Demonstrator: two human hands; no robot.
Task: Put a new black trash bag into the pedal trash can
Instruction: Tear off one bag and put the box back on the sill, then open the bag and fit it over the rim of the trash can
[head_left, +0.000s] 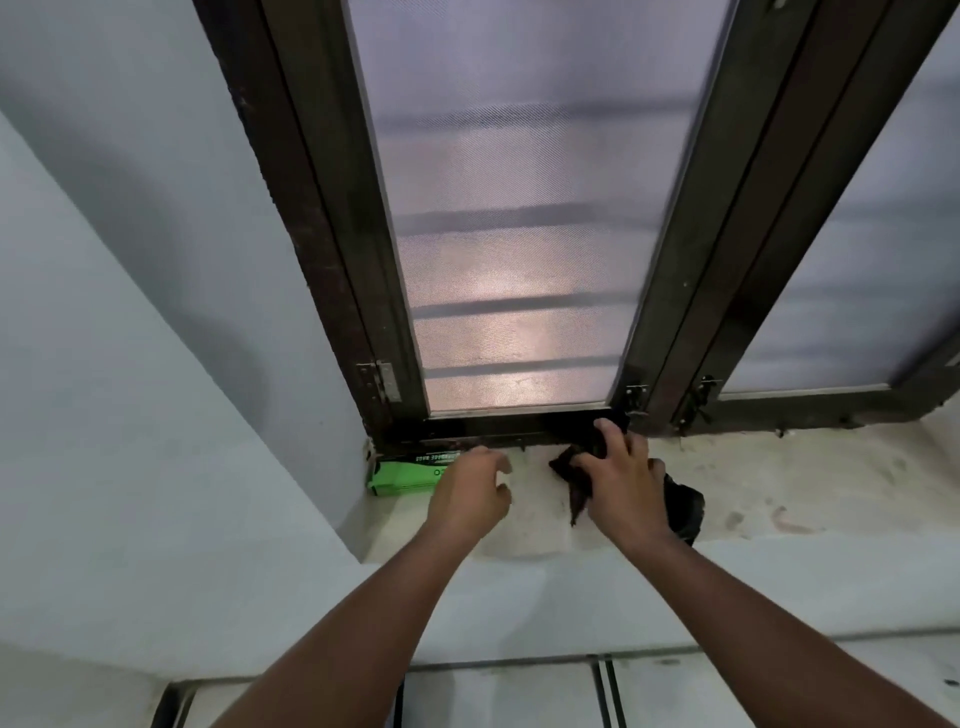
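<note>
A crumpled black trash bag (683, 512) lies on the pale window sill (805, 483), partly under my right hand (621, 480), whose fingers curl round its folds near the window frame. A green garbage-bag box (402, 475) sits in the sill's left corner against the wall. My left hand (472, 491) hovers just right of the box with loosely curled fingers and holds nothing. The pedal trash can is not in view.
A dark-framed window with frosted panes (509, 234) rises behind the sill. Latches (636, 397) stand at the frame's base. A grey wall (130, 312) closes in on the left. Tiled floor (519, 696) shows below the ledge.
</note>
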